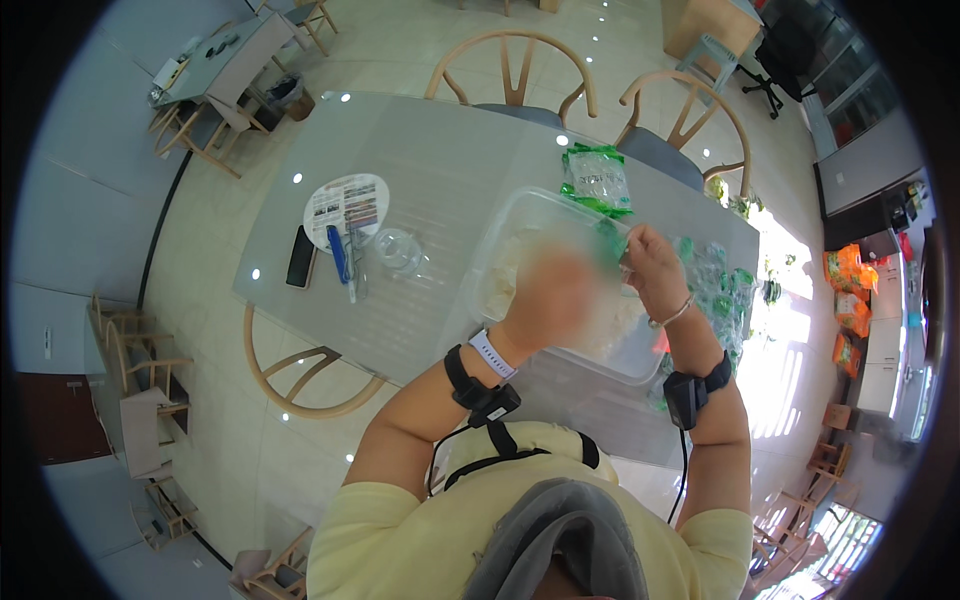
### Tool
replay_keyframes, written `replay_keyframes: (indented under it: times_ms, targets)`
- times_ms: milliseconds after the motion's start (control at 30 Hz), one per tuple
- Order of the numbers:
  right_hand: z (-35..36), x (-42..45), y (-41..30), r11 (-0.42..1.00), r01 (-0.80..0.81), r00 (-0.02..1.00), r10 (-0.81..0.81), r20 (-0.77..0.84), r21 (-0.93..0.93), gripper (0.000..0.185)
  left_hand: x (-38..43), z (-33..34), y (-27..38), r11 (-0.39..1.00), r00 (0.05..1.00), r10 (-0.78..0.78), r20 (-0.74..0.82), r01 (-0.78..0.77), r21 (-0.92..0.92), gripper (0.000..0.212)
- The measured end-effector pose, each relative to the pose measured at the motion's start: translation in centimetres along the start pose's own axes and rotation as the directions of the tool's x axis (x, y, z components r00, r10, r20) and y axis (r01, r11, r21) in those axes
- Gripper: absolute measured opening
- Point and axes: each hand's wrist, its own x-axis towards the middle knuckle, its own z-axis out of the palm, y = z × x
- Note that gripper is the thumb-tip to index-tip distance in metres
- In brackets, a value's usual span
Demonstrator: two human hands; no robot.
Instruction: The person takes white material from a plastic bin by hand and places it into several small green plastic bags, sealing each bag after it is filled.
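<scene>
A translucent plastic box (645, 373) stands on the table before me, with pale, whitish pieces (501, 274) inside. My left hand (555, 300) is over the box. A blur covers its fingers, so its grip cannot be made out. At the box's far right rim, my right hand (656, 266) has its fingertips pinched on a green and clear plastic packet (611, 244), which is partly lost in the blur. Crumpled green and clear plastic wrappers (716, 292) lie in a heap right of the box. Filled green and clear packets (598, 180) rest behind it.
On the table's left are a phone (300, 257), an oval printed sheet (346, 206), a blue-handled tool (337, 255) and a clear glass (397, 251). Wooden chairs (517, 71) line the far edge; another chair (315, 382) stands at the near left.
</scene>
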Motion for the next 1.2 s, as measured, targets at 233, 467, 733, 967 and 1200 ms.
replay_keyframes:
  times_ms: [233, 467, 733, 967, 1200]
  targets:
    - [-1.6, 0.1, -0.7, 0.996, 0.01, 0.998, -0.005, -0.063, 0.085, 0.009, -1.2, -3.2, 1.0, 0.973, 0.92, 0.087, 0.383, -0.16, 0.164, 0.029]
    - [-1.7, 0.5, 0.9, 0.984, 0.107, 0.993, -0.098, -0.064, 0.145, 0.011, 0.8, -2.9, 1.1, 0.952, 0.914, -0.305, 0.269, 0.301, 0.056, 0.031]
    - [-1.2, -0.5, 0.6, 0.997, 0.079, 0.994, -0.081, 0.068, 0.024, 0.012, 2.6, 0.4, 0.3, 0.998, 0.998, -0.06, -0.005, 0.06, -0.014, 0.015]
    - [-0.6, -0.6, 0.8, 0.979, 0.087, 0.995, -0.094, 0.032, 0.184, 0.012, 3.4, -0.7, 1.5, 0.995, 0.99, -0.016, -0.139, 0.002, -0.103, 0.019]
    - [-1.2, -0.7, 0.0, 0.998, 0.034, 0.996, -0.029, 0.089, -0.05, 0.01, 1.9, -0.4, -0.1, 0.964, 0.985, -0.163, -0.05, 0.149, -0.218, 0.022]
